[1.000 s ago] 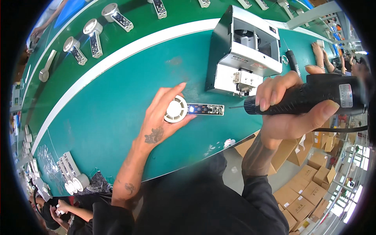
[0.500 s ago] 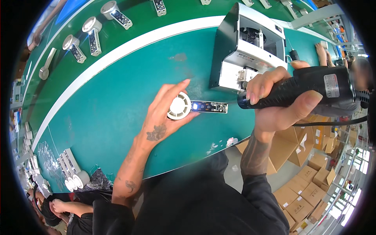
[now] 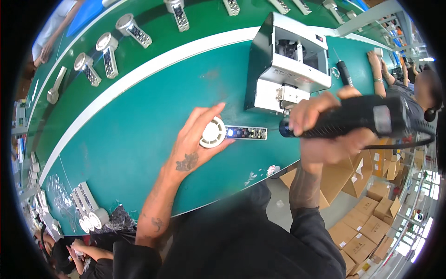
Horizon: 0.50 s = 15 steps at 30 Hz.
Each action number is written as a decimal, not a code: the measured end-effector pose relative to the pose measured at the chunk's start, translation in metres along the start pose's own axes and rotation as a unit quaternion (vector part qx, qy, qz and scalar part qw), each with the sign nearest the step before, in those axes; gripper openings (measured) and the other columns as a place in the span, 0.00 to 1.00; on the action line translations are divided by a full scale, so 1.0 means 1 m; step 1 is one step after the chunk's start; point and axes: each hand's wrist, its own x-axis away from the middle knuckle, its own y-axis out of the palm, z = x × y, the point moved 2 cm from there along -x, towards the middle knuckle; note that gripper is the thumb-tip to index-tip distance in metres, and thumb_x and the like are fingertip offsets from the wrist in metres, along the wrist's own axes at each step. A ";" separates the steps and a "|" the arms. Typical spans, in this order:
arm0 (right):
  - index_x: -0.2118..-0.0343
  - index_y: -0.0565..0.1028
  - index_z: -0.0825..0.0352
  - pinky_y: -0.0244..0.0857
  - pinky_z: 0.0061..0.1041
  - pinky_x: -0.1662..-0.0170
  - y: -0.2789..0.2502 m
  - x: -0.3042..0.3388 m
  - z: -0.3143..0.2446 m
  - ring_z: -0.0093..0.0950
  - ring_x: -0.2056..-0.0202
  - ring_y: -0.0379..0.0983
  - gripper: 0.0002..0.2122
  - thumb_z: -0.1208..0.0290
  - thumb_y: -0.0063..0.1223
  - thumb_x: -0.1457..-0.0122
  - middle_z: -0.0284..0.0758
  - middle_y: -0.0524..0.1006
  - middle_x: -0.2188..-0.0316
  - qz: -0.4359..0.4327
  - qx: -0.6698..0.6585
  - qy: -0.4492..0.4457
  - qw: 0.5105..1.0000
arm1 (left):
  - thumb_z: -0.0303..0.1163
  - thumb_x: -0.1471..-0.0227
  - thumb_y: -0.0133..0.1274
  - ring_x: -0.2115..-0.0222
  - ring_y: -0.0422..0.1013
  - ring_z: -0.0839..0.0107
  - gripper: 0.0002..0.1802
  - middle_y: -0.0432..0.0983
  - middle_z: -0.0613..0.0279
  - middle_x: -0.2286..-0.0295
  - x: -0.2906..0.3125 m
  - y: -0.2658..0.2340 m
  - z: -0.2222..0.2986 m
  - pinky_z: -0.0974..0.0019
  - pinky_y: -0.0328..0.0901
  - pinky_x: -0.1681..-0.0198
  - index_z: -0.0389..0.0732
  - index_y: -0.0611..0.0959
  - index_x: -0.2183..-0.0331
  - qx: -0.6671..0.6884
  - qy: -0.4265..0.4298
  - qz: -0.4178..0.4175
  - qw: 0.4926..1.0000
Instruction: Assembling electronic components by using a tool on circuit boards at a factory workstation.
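My left hand (image 3: 193, 139) is closed round the round white slotted head of a small handheld fan (image 3: 213, 133), which lies on the green table. The fan's narrow handle (image 3: 248, 133) points right; its circuit board is exposed, with a bright light lit near the head. A black electric screwdriver (image 3: 344, 116) is gripped in my right hand (image 3: 313, 116), blurred by motion. Its nose points left toward the handle's end, a short gap away. Whether its thin bit touches the handle cannot be made out.
A silver and black machine (image 3: 290, 60) stands just beyond the screwdriver. Behind it lies a slim black-handled tool (image 3: 344, 73). Similar fans (image 3: 108, 53) line the green belt at the back. More white parts (image 3: 88, 204) sit at left. Cardboard boxes (image 3: 357, 246) are stacked at lower right; other people work nearby.
The whole view has shifted a little, so the machine appears lower and further left. My right hand and the screwdriver have become blurred and sit slightly lower. My left hand keeps its hold.
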 end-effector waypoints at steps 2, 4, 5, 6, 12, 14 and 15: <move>0.43 0.63 0.61 0.64 0.32 0.80 -0.013 -0.005 -0.017 0.27 0.86 0.65 0.44 0.18 0.32 0.39 0.33 0.69 0.81 -0.058 -0.141 -0.097 0.984 | 0.25 0.55 0.76 0.56 0.77 0.61 0.44 0.76 0.54 0.54 0.001 0.005 0.000 0.62 0.75 0.54 0.41 0.77 0.36 -0.001 -0.009 -0.012 1.000; 0.42 0.63 0.61 0.64 0.32 0.80 -0.007 -0.020 -0.039 0.27 0.86 0.65 0.45 0.18 0.31 0.39 0.33 0.69 0.81 -0.040 -0.153 -0.112 0.981 | 0.26 0.55 0.76 0.56 0.77 0.61 0.44 0.76 0.53 0.53 0.000 0.007 0.005 0.62 0.75 0.53 0.41 0.77 0.36 0.001 -0.003 -0.021 1.000; 0.41 0.63 0.62 0.65 0.32 0.80 -0.003 -0.029 -0.047 0.27 0.86 0.65 0.45 0.18 0.31 0.38 0.33 0.70 0.81 -0.023 -0.169 -0.126 0.977 | 0.26 0.55 0.76 0.56 0.77 0.60 0.44 0.76 0.53 0.53 -0.001 0.010 0.007 0.62 0.75 0.53 0.41 0.77 0.36 -0.004 -0.006 -0.022 1.000; 0.40 0.63 0.64 0.64 0.32 0.80 -0.006 -0.035 -0.046 0.27 0.86 0.64 0.46 0.19 0.32 0.37 0.33 0.69 0.81 0.044 -0.104 -0.074 0.991 | 0.26 0.55 0.76 0.56 0.78 0.60 0.44 0.76 0.53 0.52 -0.002 0.012 0.009 0.61 0.76 0.53 0.42 0.77 0.36 -0.009 -0.009 -0.022 1.000; 0.44 0.64 0.65 0.59 0.31 0.82 0.029 -0.041 -0.033 0.28 0.88 0.60 0.39 0.25 0.37 0.33 0.35 0.64 0.87 0.076 0.049 -0.052 0.994 | 0.27 0.53 0.75 0.56 0.78 0.59 0.43 0.76 0.54 0.51 0.003 0.014 0.009 0.61 0.76 0.54 0.42 0.77 0.36 -0.011 -0.021 -0.030 0.999; 0.44 0.64 0.65 0.60 0.31 0.82 0.027 -0.035 -0.029 0.28 0.88 0.60 0.39 0.25 0.36 0.33 0.35 0.65 0.86 0.069 0.045 -0.039 0.996 | 0.27 0.53 0.75 0.56 0.78 0.59 0.43 0.76 0.54 0.51 0.003 0.012 0.009 0.60 0.76 0.54 0.43 0.77 0.36 -0.011 -0.026 -0.027 0.999; 0.44 0.64 0.64 0.60 0.31 0.82 0.026 -0.031 -0.028 0.28 0.88 0.60 0.39 0.25 0.36 0.33 0.35 0.65 0.86 0.067 0.044 -0.029 0.996 | 0.28 0.53 0.75 0.56 0.78 0.59 0.43 0.76 0.54 0.51 0.003 0.012 0.008 0.60 0.76 0.54 0.43 0.77 0.36 -0.009 -0.026 -0.029 0.999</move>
